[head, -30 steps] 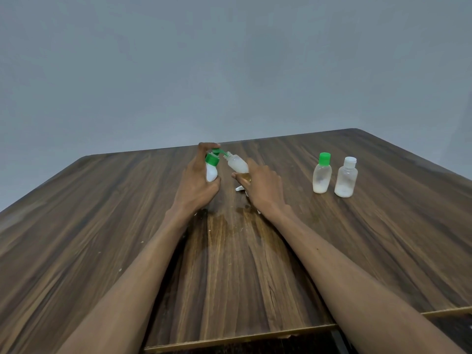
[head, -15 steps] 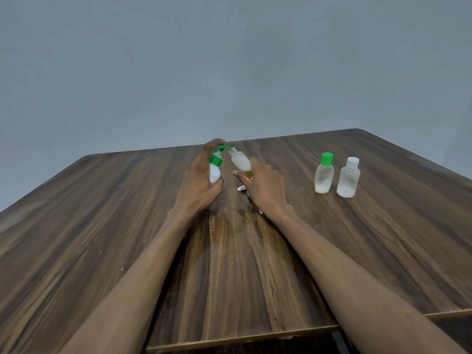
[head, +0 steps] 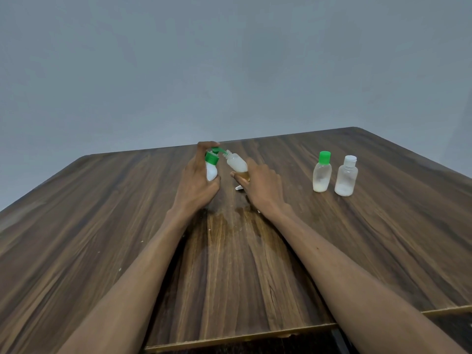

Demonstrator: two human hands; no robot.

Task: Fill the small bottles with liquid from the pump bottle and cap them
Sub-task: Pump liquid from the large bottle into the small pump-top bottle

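Step in hand: filling — the pump nozzle meets the neck of an uncapped small bottle, so liquid is judged to be going in or about to.
Left hand (head: pixel 198 182): fingers wrapped round the white pump bottle (head: pixel 211 167), a fingertip on top of its green pump head.
Right hand (head: pixel 260 183): curled round the lower part of the small bottle (head: pixel 236 162), tilting it so its open neck leans toward the nozzle.
Where the bottles sit: both held ones are just above the wooden table (head: pixel 383 238), mid-table; a green-capped bottle (head: pixel 322 175) and a white-capped bottle (head: pixel 346 178) stand upright to the right, close beside each other, already closed.
Loose piece: a small white item (head: pixel 238 188) lies on the table by the right hand, possibly the missing cap — too small to tell.
Next move: probably press the pump while keeping neck and nozzle aligned, then set the bottle upright and cap it.
Compared with a second ago: the grips are unchanged; the pair of held bottles sits marginally higher, the nozzle staying at the neck.
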